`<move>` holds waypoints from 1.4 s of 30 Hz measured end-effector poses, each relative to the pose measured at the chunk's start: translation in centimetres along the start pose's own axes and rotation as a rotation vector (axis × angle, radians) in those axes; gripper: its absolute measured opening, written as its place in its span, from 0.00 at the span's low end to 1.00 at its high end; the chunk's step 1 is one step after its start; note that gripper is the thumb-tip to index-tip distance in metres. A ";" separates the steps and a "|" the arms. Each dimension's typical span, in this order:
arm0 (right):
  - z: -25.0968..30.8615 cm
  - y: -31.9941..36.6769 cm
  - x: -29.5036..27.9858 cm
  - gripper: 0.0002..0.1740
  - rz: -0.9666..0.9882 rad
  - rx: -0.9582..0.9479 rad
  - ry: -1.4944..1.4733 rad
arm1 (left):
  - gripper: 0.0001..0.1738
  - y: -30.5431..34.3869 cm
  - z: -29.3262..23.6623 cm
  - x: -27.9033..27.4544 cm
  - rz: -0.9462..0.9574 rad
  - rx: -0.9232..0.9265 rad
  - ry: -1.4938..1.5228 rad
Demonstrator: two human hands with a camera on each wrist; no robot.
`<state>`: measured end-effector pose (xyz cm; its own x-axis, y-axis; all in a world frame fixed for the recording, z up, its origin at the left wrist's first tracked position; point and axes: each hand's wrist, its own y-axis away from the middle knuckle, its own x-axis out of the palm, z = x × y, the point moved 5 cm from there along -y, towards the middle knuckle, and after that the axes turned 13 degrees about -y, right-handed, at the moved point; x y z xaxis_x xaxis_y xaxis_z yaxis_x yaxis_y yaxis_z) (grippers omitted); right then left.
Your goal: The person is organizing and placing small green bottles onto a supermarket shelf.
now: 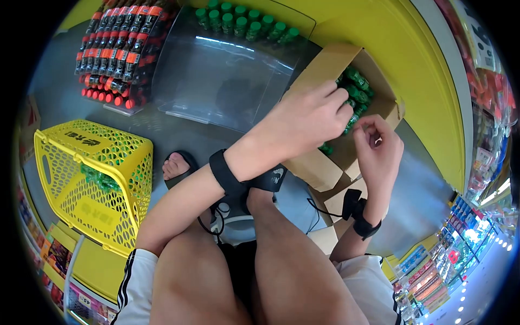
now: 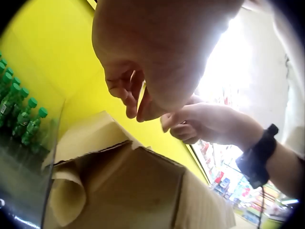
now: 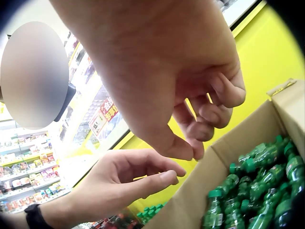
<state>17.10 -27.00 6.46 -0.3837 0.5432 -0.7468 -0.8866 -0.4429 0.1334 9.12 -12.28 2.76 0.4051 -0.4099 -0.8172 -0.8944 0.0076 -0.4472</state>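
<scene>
My left hand (image 1: 319, 111) hovers over the near side of a cardboard box (image 1: 319, 169), its fingers loosely bent. In the right wrist view the left hand (image 3: 128, 176) shows a gap below the fingers and nothing held. Beside it, over the box's right side, is my right hand (image 1: 379, 149). The right hand's (image 3: 200, 105) fingers are curled and the thumb tip meets a fingertip, with nothing visible between them. Small green bottles (image 3: 259, 183) lie heaped inside the box, below both hands.
A clear acrylic bin (image 1: 216, 76) with rows of green-capped bottles (image 1: 246, 24) stands ahead. Stacked dark bottles with red labels (image 1: 116, 51) are left of it. A yellow basket (image 1: 95, 179) holding green bottles stands on the floor at left. A yellow wall (image 1: 390, 59) rises behind the box.
</scene>
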 end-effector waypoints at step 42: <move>-7.2 -4.8 1.6 0.28 0.146 -0.070 0.464 | 0.03 -4.4 -1.4 6.2 0.237 0.170 0.115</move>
<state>22.61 -29.17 -0.06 -0.3330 0.1043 -0.9371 -0.8069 -0.5458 0.2259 15.26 -16.16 0.20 0.1562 -0.4792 -0.8637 -0.9130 0.2637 -0.3114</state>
